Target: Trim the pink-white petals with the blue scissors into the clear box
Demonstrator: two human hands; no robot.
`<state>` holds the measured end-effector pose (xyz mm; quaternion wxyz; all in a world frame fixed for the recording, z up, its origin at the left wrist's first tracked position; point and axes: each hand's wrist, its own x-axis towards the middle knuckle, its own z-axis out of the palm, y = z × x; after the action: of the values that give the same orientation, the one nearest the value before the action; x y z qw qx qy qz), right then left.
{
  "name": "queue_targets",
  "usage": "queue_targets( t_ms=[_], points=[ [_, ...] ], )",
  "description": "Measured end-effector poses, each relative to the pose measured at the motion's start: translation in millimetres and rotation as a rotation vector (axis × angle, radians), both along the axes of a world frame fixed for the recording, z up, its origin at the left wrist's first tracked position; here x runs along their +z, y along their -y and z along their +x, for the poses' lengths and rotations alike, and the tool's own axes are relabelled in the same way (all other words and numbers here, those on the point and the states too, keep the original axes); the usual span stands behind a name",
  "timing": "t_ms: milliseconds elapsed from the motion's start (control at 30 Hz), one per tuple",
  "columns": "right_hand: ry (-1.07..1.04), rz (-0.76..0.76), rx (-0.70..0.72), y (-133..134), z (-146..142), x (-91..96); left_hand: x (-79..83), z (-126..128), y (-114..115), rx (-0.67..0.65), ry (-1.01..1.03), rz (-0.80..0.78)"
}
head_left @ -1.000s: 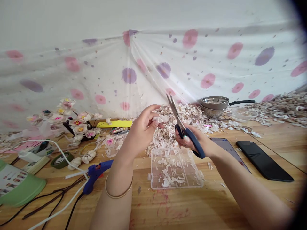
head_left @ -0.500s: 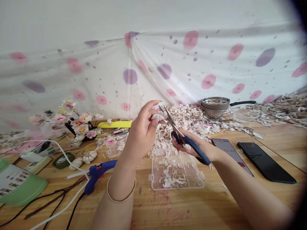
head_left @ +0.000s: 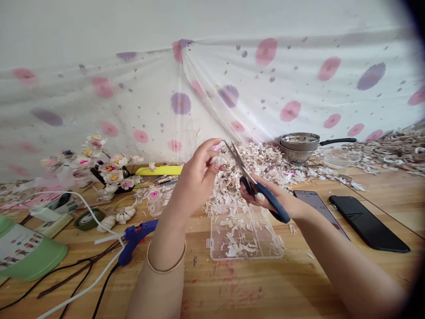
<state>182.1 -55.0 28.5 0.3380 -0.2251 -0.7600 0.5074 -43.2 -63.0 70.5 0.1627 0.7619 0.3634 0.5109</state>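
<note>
My left hand pinches a small white husk piece between thumb and fingers, raised above the table. My right hand grips blue-handled scissors, whose blades point up-left and meet the piece at their tips. Below both hands lies a clear plastic compartment box with white cut scraps in it. A gold bangle sits on my left wrist.
A heap of white husk scraps lies behind the box. Stacked metal pans stand at the back right, two phones on the right. On the left are a blue glue gun, green tape, handmade flowers and a green fan.
The scissors swung from upright to tilted left, bringing their blades onto the piece in my left hand. My left hand stayed nearly in place.
</note>
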Motion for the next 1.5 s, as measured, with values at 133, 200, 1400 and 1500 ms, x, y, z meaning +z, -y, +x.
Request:
queue_targets(
  t_ms=[133,200,1400,1500],
  points=[
    [-0.042,0.051,-0.099,-2,3,5.7,0.4,-32,-14,0.159,-0.473,-0.344],
    [-0.062,0.049,-0.082,-4,5,7.5,-4.8,-45,-25,0.224,-0.932,-0.573],
    [-0.048,-0.031,-0.064,3,6,20.9,-70.3,32,-57,-0.344,-1.271,-0.749],
    [-0.029,-0.030,-0.064,4,5,22.6,-72.5,37,-57,-0.346,-1.300,-0.758]
  ],
)
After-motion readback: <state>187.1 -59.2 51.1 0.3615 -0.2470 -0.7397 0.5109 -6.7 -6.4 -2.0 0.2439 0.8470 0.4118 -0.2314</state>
